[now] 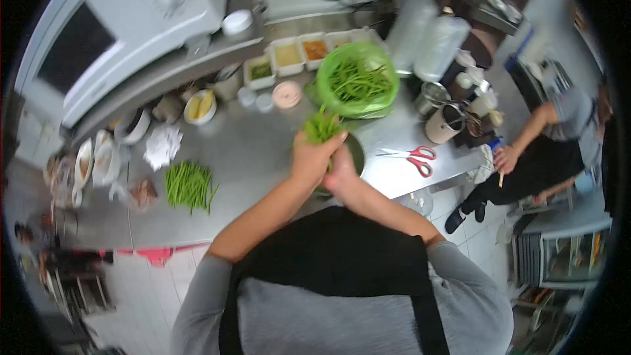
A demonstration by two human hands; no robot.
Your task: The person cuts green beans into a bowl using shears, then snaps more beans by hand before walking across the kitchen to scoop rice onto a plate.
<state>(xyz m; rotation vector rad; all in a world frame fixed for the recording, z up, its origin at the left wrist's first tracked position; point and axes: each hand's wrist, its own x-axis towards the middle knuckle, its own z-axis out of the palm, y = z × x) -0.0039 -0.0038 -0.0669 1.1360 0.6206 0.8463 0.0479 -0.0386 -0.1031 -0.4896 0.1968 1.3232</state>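
At the middle of the steel counter, my left hand (310, 156) is closed round a bunch of leafy greens (321, 126). My right hand (342, 167) presses against it from the right, closed at the lower part of the same bunch; its fingers are partly hidden. Behind and below my hands is a round metal pot (356, 152), mostly covered by them. Just beyond stands a green plastic bag (328, 95) full of long green stems (358, 80). A pile of cut green stems (189, 186) lies on the counter to the left.
Red-handled scissors (420, 152) lie to the right, near metal and white containers (444, 123). White tubs of ingredients (287, 56) line the back. A bowl with yellow pieces (200, 106) and crumpled white paper (162, 146) are at left. Another person (549, 138) stands at right.
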